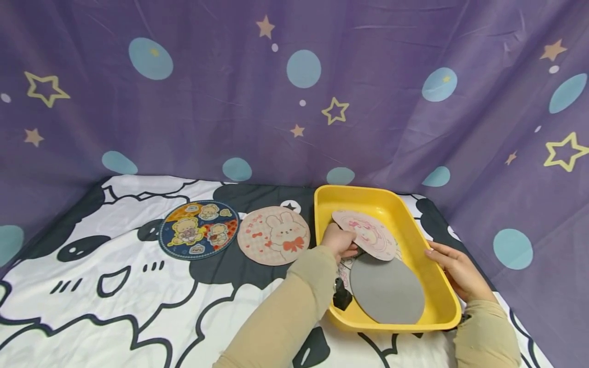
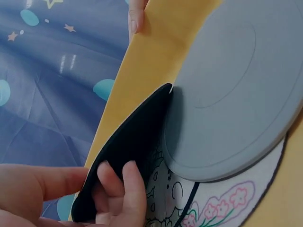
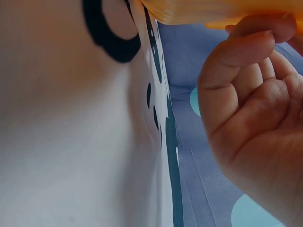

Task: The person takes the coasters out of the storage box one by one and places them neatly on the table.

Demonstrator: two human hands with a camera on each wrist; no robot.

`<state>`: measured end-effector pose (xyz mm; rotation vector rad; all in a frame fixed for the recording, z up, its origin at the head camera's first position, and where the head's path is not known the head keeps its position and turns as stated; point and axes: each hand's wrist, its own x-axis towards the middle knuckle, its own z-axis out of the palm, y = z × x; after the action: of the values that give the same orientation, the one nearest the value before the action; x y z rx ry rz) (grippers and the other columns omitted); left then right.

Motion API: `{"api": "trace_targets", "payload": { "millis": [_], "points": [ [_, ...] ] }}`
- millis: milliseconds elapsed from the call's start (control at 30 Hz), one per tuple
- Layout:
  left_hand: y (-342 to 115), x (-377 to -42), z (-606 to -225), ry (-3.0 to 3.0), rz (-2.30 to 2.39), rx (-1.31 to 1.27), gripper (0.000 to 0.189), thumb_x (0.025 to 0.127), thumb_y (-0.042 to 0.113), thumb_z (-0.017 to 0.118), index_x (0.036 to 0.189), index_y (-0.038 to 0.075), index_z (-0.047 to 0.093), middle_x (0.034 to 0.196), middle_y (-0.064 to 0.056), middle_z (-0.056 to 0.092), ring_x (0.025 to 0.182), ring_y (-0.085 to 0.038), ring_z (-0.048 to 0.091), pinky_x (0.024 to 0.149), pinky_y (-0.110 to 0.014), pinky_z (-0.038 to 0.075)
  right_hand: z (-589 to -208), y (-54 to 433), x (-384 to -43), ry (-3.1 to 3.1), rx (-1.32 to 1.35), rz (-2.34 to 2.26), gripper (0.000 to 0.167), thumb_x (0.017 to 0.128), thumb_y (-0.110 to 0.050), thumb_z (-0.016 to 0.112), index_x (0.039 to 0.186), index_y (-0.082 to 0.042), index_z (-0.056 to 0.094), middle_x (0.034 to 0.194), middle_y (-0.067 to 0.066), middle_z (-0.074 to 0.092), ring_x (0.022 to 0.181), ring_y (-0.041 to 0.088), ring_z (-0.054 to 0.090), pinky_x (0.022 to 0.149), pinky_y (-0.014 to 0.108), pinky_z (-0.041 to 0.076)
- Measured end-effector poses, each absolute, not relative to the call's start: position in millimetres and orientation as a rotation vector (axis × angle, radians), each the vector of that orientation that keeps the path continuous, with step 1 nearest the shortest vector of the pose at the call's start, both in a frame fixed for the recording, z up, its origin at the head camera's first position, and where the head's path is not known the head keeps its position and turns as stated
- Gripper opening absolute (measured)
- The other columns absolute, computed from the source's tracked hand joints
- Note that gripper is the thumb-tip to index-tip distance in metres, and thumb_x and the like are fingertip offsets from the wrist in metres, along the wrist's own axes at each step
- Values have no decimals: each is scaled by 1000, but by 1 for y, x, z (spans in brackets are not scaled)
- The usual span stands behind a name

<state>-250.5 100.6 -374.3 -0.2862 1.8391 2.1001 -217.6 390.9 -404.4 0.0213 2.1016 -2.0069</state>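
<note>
My left hand reaches into a yellow plastic tub and pinches the near-left edge of a round pink mat with a cartoon print. That mat is tilted, its black underside facing the left wrist camera. Below it in the tub lies a plain grey disc. Partly covered by the disc is a white mat with outlined drawings and pink flowers. My right hand holds the tub's right rim; in the right wrist view its curled fingers meet the tub's side.
Left of the tub, a round rabbit mat and a round dark blue bear mat lie side by side on the black-and-white cartoon cloth. A purple curtain with stars and blue ovals hangs behind.
</note>
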Motion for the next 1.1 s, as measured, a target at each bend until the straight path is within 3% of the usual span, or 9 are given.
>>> {"api": "trace_targets", "payload": {
  "millis": [100, 267, 400, 500, 567, 867, 1100],
  "points": [
    [101, -252, -375, 1784, 2100, -287, 41, 91, -5, 54, 131, -3, 48, 71, -2, 50, 54, -9, 50, 85, -38, 60, -405, 391, -218, 2094, 17, -2013, 28, 103, -16, 54, 107, -36, 72, 101, -10, 75, 87, 8, 72, 76, 25, 60],
    [100, -254, -378, 1782, 2075, -246, 34, 90, -2, 54, 124, -3, 53, 80, -5, 53, 69, -17, 55, 89, -44, 58, -405, 391, -218, 2090, 10, -2020, 28, 103, -16, 53, 107, -36, 72, 101, -10, 75, 88, 9, 72, 76, 26, 60],
    [102, -255, -379, 1812, 2076, -200, 36, 92, -4, 50, 127, -7, 54, 103, -15, 64, 91, -25, 65, 90, -45, 58, -405, 391, -218, 2090, 11, -2022, 28, 103, -15, 53, 107, -36, 72, 102, -10, 75, 88, 9, 72, 76, 25, 60],
    [103, -255, -380, 1843, 2075, -178, 41, 95, -7, 43, 135, -9, 49, 124, -21, 61, 106, -29, 65, 89, -44, 58, -405, 390, -218, 2088, 16, -2020, 28, 103, -15, 53, 107, -36, 72, 102, -10, 75, 89, 8, 71, 77, 25, 60],
    [103, -256, -380, 1870, 2059, -183, 43, 97, -7, 40, 139, -8, 46, 129, -22, 58, 111, -30, 64, 87, -43, 59, -405, 390, -218, 2091, 25, -2017, 28, 102, -16, 54, 106, -36, 72, 102, -10, 75, 89, 8, 71, 77, 25, 60],
    [102, -253, -375, 1802, 2124, -188, 48, 99, -9, 33, 145, 0, 47, 130, -23, 59, 115, -33, 64, 86, -46, 59, -402, 390, -218, 2117, 60, -1993, 26, 102, -18, 56, 105, -39, 71, 101, -12, 74, 88, 7, 71, 77, 24, 60],
    [101, -252, -376, 1760, 2176, -152, 47, 100, -7, 33, 141, 4, 53, 126, -19, 65, 110, -31, 68, 86, -41, 59, -402, 390, -217, 2119, 62, -1996, 26, 102, -18, 56, 105, -38, 72, 101, -12, 74, 89, 7, 71, 77, 24, 60]
  ]
}}
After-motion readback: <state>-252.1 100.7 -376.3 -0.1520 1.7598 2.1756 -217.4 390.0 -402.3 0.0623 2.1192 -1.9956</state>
